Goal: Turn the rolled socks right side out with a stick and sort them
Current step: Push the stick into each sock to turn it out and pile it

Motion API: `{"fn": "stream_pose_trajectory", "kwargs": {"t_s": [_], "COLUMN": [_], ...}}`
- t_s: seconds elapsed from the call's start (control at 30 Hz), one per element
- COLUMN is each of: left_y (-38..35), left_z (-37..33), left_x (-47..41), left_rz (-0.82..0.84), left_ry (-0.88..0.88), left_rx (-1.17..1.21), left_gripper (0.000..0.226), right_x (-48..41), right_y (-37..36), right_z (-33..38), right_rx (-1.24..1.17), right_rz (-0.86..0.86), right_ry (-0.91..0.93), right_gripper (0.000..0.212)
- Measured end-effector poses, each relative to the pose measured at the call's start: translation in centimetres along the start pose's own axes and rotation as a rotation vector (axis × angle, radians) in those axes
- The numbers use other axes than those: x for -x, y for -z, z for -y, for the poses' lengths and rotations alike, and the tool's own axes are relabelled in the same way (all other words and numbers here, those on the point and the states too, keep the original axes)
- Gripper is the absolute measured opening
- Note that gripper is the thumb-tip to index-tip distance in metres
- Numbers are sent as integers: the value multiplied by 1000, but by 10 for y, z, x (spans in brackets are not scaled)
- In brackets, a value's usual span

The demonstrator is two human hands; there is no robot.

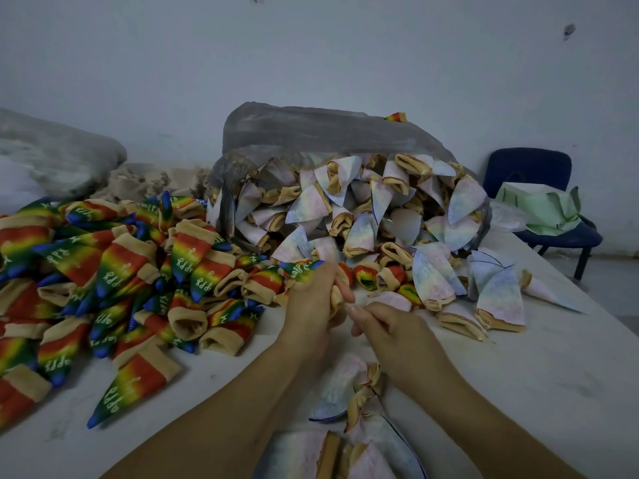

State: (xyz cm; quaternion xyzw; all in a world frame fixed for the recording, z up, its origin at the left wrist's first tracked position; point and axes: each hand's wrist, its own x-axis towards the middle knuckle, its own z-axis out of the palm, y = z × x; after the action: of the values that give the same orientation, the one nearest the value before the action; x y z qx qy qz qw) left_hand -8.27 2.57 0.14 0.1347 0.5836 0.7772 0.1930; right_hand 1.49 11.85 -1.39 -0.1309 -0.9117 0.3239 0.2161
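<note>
**Sock pile check-in, head cam only**

Pale, scuffed wall filled the back of the shot, and under it ran the white table (518,382) I was working over. Only one view to go through, so here's what I saw in it.

Left side of the table was buried under the rainbow socks (114,271), red-to-blue with tan cuffs and white lettering, all heaped loosely. Behind the middle sat a big clear plastic bag (311,133) lying open toward me, with the pale inside-out socks (363,209) spilling from its mouth onto the table. A few more pale ones lay right at the near edge (345,444), below my forearms. Far left there was another lumpy grey bag (58,153) against the wall. Off to the right a blue chair (539,188) stood apart from the table with some light green material (549,209) on its seat.

My left hand (311,305) was clenched around a sock (301,269), its rainbow tip poking out past the fingers toward the bag and a tan bit showing at the thumb side. My right hand (390,333) was just beside it, fingers curled in and pinched at the tips right where the tan edge was. I couldn't tell whether a stick was in that grip or only cloth, too blurry.
</note>
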Motion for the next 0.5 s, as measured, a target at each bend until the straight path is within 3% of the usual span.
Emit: {"fn": "stream_pose_trajectory", "kwargs": {"t_s": [0.13, 0.27, 0.37, 0.5], "left_y": [3, 8, 9, 10], "left_z": [7, 15, 17, 16], "left_x": [-2, -5, -7, -7], "left_rz": [-47, -3, 26, 71], "left_ry": [13, 2, 2, 38], "left_rx": [-22, -12, 32, 145], "left_gripper": [62, 58, 58, 56], "right_x": [-3, -5, -10, -13], "right_y": [-9, 0, 9, 28], "right_z": [-2, -9, -13, -22], "right_rx": [-108, 36, 257, 388], "right_rz": [96, 78, -14, -71], "right_ry": [-137, -40, 110, 146], "right_gripper": [38, 36, 47, 60]}}
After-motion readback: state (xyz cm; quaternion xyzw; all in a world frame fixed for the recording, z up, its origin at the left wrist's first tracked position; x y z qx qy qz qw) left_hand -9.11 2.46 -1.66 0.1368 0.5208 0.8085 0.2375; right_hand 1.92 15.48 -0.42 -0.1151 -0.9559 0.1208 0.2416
